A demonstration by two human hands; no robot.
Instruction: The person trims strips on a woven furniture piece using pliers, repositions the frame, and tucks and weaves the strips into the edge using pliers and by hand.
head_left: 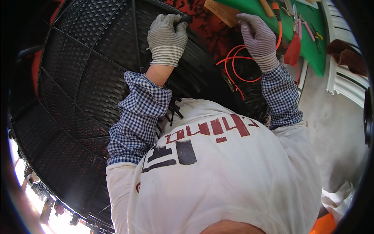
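Observation:
My left hand (167,41), in a grey striped knit glove, is closed at the dark rim of a large black woven wicker piece (105,43). Its fingers curl down over that rim, with the thumb beside them. Loose black strips (191,68) fan out below this hand. My right hand (258,41), gloved alike, is raised to the right of the wicker. Thumb and fingers are apart there, with nothing visible between them. Close to its fingertips lies a brown flat board or card (223,11). A thin orange hose (233,72) loops beneath the right hand.
A green work surface (290,37) at the upper right bears hand tools, including pink-handled scissors or pliers (307,29). From it hangs a red cloth-like piece (293,50). Red patterned fabric (202,23) lies behind the wicker. A brown item (346,56) rests on the white slatted structure (344,85).

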